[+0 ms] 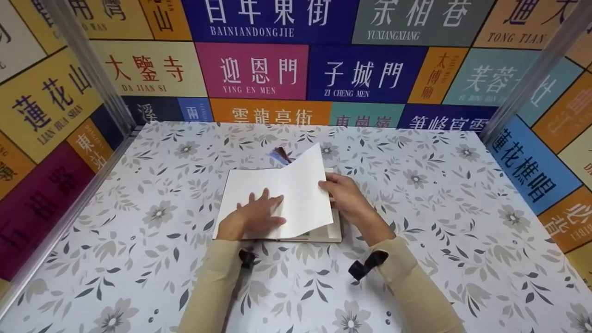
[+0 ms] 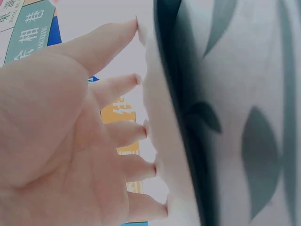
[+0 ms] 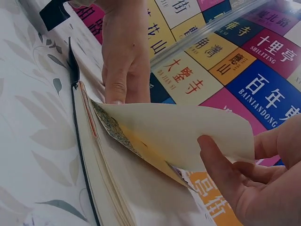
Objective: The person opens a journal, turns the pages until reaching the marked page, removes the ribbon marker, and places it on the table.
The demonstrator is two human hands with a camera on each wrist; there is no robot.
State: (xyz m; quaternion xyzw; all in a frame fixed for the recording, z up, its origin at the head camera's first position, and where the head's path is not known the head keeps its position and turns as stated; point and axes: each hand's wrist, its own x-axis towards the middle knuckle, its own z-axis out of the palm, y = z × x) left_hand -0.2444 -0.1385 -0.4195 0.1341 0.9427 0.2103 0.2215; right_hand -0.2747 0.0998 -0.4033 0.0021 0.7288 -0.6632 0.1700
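The left hand [image 1: 252,216] lies flat on the left side of one open book [image 1: 240,189] — fingers [image 2: 123,132] straight and spread, tips pressing the paper. The right hand [image 1: 344,196] pinches a single lifted page [image 1: 303,194] at its right edge, thumb and curled fingers [image 3: 221,165] closed on it. The book rests mid-counter [image 1: 439,208] — a tassel [image 1: 280,155] juts out behind it.
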